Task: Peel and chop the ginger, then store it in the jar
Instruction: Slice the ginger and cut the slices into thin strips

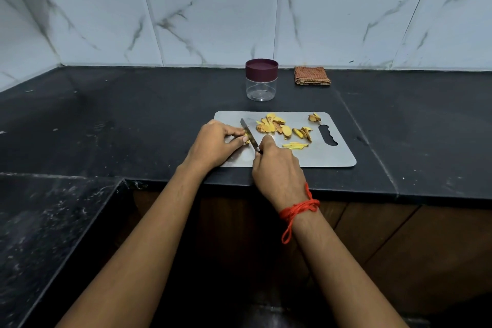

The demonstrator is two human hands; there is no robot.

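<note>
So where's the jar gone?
In the head view, the jar stands with its lid on near the back of the black counter, just behind the cutting board and left of the folded cloth.

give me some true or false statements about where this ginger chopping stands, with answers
1. The jar has its lid on. True.
2. The right hand grips the knife. True.
3. The left hand holds nothing. False: its fingers pinch a ginger piece on the cutting board, beside the blade.
4. Cut ginger is already in the jar. False: it looks empty; the slices lie on the cutting board.
5. A folded cloth lies right of the jar. True.
</note>
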